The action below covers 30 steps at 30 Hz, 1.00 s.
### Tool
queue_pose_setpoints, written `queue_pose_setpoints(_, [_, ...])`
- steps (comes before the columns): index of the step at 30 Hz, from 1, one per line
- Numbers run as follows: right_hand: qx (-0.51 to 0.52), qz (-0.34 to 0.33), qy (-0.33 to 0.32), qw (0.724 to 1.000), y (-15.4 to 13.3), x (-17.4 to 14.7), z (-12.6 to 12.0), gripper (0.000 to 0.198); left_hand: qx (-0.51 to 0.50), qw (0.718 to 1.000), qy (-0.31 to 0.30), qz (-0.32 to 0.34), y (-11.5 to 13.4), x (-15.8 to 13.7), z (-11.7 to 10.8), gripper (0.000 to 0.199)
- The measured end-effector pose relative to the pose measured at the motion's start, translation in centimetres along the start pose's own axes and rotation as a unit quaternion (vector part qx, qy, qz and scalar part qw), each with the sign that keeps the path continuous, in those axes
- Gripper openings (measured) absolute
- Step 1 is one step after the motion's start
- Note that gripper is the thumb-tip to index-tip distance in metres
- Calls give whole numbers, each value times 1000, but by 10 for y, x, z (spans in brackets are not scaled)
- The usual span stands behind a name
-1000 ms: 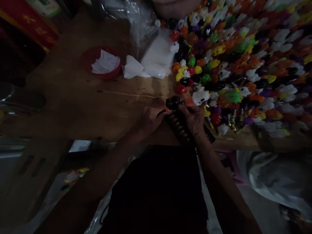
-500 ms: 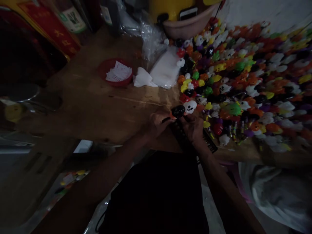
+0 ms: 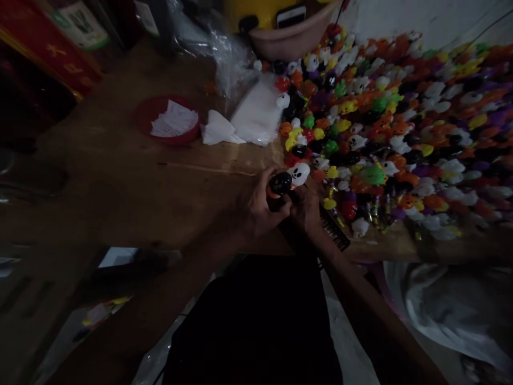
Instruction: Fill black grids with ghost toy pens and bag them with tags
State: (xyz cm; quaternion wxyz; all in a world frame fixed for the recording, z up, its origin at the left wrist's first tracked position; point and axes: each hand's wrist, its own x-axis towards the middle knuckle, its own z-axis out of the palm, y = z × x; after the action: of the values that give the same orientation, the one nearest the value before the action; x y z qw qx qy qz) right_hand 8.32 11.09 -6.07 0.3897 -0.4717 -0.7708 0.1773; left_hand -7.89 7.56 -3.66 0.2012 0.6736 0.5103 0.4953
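In dim light, my left hand (image 3: pixel 260 206) curls round a small plastic figure with a round black head (image 3: pixel 280 183); a bit of orange shows under it. Touching that head is a white ghost-like head (image 3: pixel 299 174) with black eyes. Just beneath the two heads, my right hand (image 3: pixel 305 211) has its fingers bent and closed; whatever is between them is hidden. A black slotted rack (image 3: pixel 335 231) lies under and beside my right wrist, at the table's front edge.
Many small coloured plastic figures (image 3: pixel 372 175) cover the right of the wooden table (image 3: pixel 200 198). Farther back are a red bowl (image 3: pixel 140 120) of white paper slips, a pack of clear plastic bags (image 3: pixel 258 115) and a pink basin (image 3: pixel 286 45) with a phone (image 3: pixel 291 17).
My left hand has come up around the black head, with its fingers now behind it and its thumb in front. The view has shifted, so the table's things appear farther left.
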Motion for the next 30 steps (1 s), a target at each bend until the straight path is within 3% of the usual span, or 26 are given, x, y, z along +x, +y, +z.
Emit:
queue_pose_setpoints(3, [21,-5,-33,999,0,-5,-1,36,-11,998,6,64,24,16,-9,82])
queue_pose_setpoints(5, [-6,-1,-43,999,4,-9,1,32,7,995,-26,101,34,29,-12,69])
queue_pose_setpoints(9, [-77,20,-49,996,12,-12,11,21,55,988,-117,83,34,44,-7,32])
queue_pose_setpoints(13, [-80,6,-73,994,4,-4,10,12,54,990,-117,64,23,46,-2,30])
queue_pose_setpoints(17, [-68,-27,-33,997,-10,-13,-33,22,41,991,-117,51,20,44,-3,30])
queue_pose_setpoints(20, [-133,28,45,990,-5,-26,-83,29,12,989,-126,71,24,44,-6,28])
queue_pose_setpoints(23, [-216,104,62,969,17,-16,-120,27,0,981,-160,106,28,46,-6,27])
queue_pose_setpoints(26, [-286,124,23,950,42,14,-131,26,23,974,-170,145,29,46,-4,27])
queue_pose_setpoints(30, [-373,75,-111,918,59,43,-118,21,62,972,-140,180,30,40,-7,28])
